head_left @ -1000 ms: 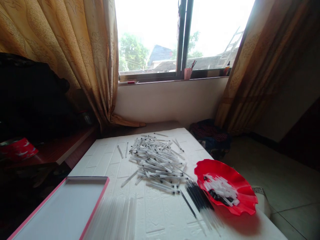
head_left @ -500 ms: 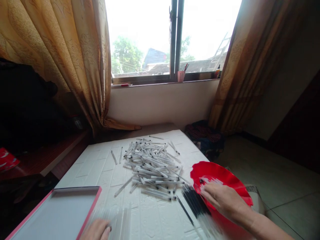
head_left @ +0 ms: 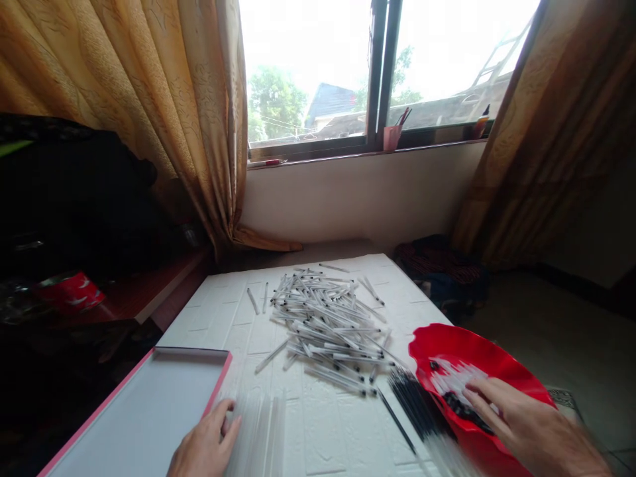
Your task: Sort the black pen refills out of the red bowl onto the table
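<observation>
My left hand [head_left: 206, 440] is at the front left, thumb and fingers curled together; whatever they grip is hidden. It lies against a row of clear plastic tubes [head_left: 261, 434], which look like empty pen barrels. My right hand [head_left: 521, 417] reaches over the red wavy-rimmed bowl [head_left: 501, 348], fingers closed at the small white pieces [head_left: 454, 374]; what they pinch is unclear. Small black pieces [head_left: 464, 407] lie in the bowl too. Beside the bowl is a bundle of black-filled pen refills [head_left: 412, 397]. A heap of assembled-looking clear pens [head_left: 328, 318] with black ends covers the table's middle.
A shallow pink-edged box lid [head_left: 144, 404] lies left on the white table [head_left: 318, 430]. One refill [head_left: 397, 421] lies apart from the bundle. A brown desk with a red tin [head_left: 74, 291] stands left. Behind are curtains [head_left: 189, 99] and a window sill with a pink cup [head_left: 391, 137].
The view has swung left, so things sit further right. My right hand has moved from the bowl's left rim deeper over its contents. My left hand remains by the clear tubes.
</observation>
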{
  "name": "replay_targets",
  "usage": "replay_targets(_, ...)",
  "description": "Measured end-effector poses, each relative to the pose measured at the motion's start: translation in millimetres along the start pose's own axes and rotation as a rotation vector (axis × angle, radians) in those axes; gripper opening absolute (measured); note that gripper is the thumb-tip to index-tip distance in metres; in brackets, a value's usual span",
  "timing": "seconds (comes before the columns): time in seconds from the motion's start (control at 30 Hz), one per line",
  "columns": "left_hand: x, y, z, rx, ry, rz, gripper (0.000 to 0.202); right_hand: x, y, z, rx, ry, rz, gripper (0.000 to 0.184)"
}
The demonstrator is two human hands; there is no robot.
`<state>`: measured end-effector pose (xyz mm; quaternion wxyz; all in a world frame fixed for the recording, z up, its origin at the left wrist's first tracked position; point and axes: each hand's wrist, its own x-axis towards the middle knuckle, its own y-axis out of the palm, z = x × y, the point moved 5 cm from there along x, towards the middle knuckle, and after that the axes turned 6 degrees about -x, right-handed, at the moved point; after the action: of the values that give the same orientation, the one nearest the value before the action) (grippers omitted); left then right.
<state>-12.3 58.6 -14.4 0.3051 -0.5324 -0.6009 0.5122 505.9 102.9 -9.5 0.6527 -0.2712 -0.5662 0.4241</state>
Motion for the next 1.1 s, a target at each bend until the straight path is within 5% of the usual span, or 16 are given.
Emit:
replay_targets(0.17,-4,-1.7,-21,0.08,0.028,0.009,0.034,-18,12,63,0.015,-0.301,0.11,0.026)
replay_targets(0.43,-7,4.6,-23,0.238,0.064,-0.011,0.047,-28,22,148,0.186,-0.358,0.233,0.031)
replay_targets(0.6,-10,12.5,-15,0.289,0.156,-0.166,0.041,-44,52,153,0.186,-0.307,0.221,0.029)
replay_targets(0.83,-33,58.1,-54,0.325,1.026,-0.613,0.024,-35,78,156,-0.071,-0.235,0.33,0.024)
replay_targets(1.1,-33,51.8,-61,0.381,1.025,-0.659,0.022,-9,87,176,-0.179,-0.244,0.427,0.018)
